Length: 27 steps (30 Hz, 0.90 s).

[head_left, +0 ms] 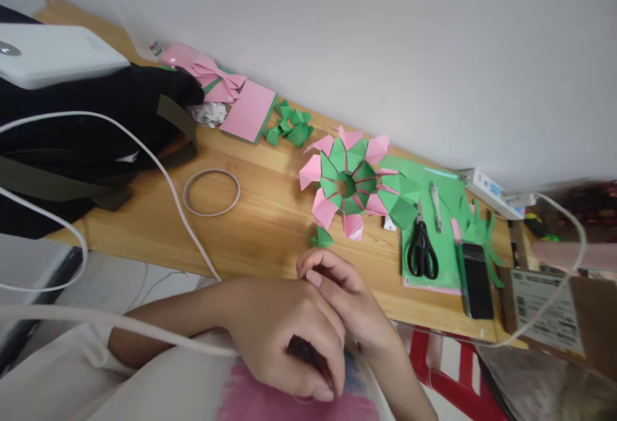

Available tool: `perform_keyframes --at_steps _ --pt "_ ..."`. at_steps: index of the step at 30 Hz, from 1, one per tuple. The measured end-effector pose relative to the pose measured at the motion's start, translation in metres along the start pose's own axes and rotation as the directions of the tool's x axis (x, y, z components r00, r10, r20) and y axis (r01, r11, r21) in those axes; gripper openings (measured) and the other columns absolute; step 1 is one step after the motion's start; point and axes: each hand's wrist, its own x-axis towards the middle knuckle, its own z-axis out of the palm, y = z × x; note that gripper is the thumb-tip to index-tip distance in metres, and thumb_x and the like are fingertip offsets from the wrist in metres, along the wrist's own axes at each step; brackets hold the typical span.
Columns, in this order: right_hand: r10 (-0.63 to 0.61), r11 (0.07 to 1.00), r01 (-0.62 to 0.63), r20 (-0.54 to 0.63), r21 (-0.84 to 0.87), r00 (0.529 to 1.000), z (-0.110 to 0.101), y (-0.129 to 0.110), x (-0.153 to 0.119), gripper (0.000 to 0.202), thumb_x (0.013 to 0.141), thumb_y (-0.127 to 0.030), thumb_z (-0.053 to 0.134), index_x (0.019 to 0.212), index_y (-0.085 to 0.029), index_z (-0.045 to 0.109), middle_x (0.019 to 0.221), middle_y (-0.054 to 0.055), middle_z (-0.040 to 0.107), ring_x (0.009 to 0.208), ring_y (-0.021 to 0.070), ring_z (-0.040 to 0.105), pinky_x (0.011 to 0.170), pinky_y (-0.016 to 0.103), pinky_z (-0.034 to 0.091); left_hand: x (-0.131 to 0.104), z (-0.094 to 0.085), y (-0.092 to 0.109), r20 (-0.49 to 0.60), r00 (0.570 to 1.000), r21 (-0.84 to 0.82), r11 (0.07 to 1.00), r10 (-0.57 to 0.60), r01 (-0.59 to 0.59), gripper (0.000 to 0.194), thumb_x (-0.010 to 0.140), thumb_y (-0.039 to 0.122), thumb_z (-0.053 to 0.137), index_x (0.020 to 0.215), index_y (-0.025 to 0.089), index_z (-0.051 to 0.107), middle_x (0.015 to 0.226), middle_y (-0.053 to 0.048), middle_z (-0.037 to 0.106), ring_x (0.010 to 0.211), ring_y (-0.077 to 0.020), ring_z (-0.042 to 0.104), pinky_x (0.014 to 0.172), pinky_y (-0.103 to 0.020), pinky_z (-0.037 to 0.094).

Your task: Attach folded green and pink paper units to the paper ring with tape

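My left hand (289, 334) is low in front of my shirt, its back towards me, with thumb and fingertips pinched together. A dark patch shows inside its curl, and I cannot make out what it holds. My right hand (344, 289) lies close against it on the far side, fingers curled in and thumb against them. Its grip is partly hidden behind the left hand. Just beyond my hands lies a small green folded paper piece (322, 237). Further back stands a ring of green and pink folded paper (328, 169), with a hole in its middle.
Black scissors (423, 254) and a white cutter-like tool (436, 206) rest on green sheets (448, 260), beside a phone (476, 283). Green folded pieces (289, 126) and a pink paper stack (248, 111) lie at the back. A white cable (159, 167) crosses near a black bag (120, 106).
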Motion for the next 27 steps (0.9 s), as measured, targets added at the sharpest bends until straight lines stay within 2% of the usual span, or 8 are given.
perform_keyframes --at_steps 3,6,8,11,14,19,23,27 --pt "-0.036 0.998 0.033 -0.045 -0.062 0.998 -0.009 0.000 -0.002 0.021 0.083 -0.039 0.067 0.076 -0.021 0.059 0.071 -0.003 0.054 0.064 0.0100 0.047 0.060 0.022 0.040 -0.006 -0.007 0.004 -0.064 0.996 0.029 0.998 -0.063 0.065 0.011 0.083 0.015 0.060 0.079 0.012 0.070 0.081 -0.013 0.076 0.074 -0.0182 0.070 0.072 -0.023 0.055" --pt "-0.120 0.978 0.100 -0.108 -0.181 0.987 -0.018 -0.001 -0.004 0.022 0.085 -0.038 0.064 0.074 -0.020 0.059 0.068 -0.003 0.056 0.062 0.0102 0.051 0.059 0.022 0.042 -0.014 -0.014 0.004 -0.324 0.936 0.130 0.974 -0.138 0.188 0.014 0.085 0.015 0.059 0.078 0.015 0.072 0.077 -0.007 0.075 0.071 -0.0146 0.069 0.070 -0.022 0.053" --pt "-0.234 0.924 0.153 -0.201 -0.351 0.951 -0.022 -0.002 -0.006 0.019 0.087 -0.035 0.062 0.075 -0.020 0.060 0.067 -0.002 0.057 0.061 0.0105 0.052 0.058 0.023 0.043 -0.017 -0.018 -0.002 -0.606 0.780 0.186 0.926 -0.155 0.328 0.012 0.084 0.017 0.062 0.076 0.018 0.071 0.074 -0.002 0.074 0.069 -0.0129 0.067 0.068 -0.021 0.051" --pt "-0.485 0.723 0.191 -0.290 -0.664 0.825 -0.024 -0.002 -0.007 0.011 0.088 -0.027 0.060 0.079 -0.020 0.063 0.067 -0.002 0.060 0.058 0.0100 0.051 0.055 0.022 0.042 -0.018 -0.020 -0.019 -0.898 0.432 0.150 0.865 -0.084 0.479 0.006 0.079 0.019 0.067 0.074 0.019 0.070 0.074 0.000 0.074 0.070 -0.0137 0.067 0.068 -0.023 0.051" --pt "-0.656 0.488 0.160 -0.240 -0.858 0.716 -0.025 -0.002 -0.004 0.005 0.088 -0.020 0.060 0.086 -0.021 0.064 0.071 -0.002 0.063 0.055 0.0098 0.051 0.053 0.023 0.042 -0.012 -0.020 -0.037 -0.942 0.274 -0.072 0.914 -0.193 0.399 0.006 0.078 0.023 0.069 0.076 0.017 0.070 0.080 -0.003 0.076 0.077 -0.0167 0.070 0.074 -0.027 0.054" --pt "-0.782 0.000 0.109 0.068 -0.994 0.620 -0.033 -0.011 0.008 0.013 0.089 -0.014 0.057 0.095 -0.021 0.066 0.085 0.006 0.066 0.077 0.0180 0.057 0.069 0.032 0.047 0.002 -0.020 -0.051 -0.806 0.272 -0.556 0.830 -0.526 -0.042 0.023 0.070 0.025 0.079 0.078 0.015 0.061 0.076 -0.002 0.075 0.077 -0.0170 0.073 0.070 -0.025 0.054" --pt "-0.669 -0.231 0.116 0.244 -0.966 0.702 -0.041 -0.022 0.020 0.020 0.090 -0.014 0.056 0.103 -0.023 0.068 0.097 0.008 0.064 0.083 0.0209 0.053 0.074 0.036 0.045 0.009 -0.019 -0.054 -0.771 0.268 -0.633 0.742 -0.578 -0.222 0.035 0.063 0.022 0.085 0.072 0.016 0.051 0.069 0.003 0.071 0.070 -0.0128 0.071 0.068 -0.022 0.053" --pt "-0.577 -0.334 0.163 0.338 -0.928 0.743 -0.047 -0.032 0.030 0.018 0.090 -0.016 0.057 0.102 -0.023 0.069 0.101 0.008 0.063 0.090 0.0238 0.051 0.077 0.038 0.043 0.010 -0.021 -0.057 -0.785 0.255 -0.616 0.756 -0.564 -0.221 0.035 0.064 0.021 0.083 0.069 0.016 0.049 0.064 0.003 0.067 0.064 -0.0113 0.068 0.062 -0.021 0.050"
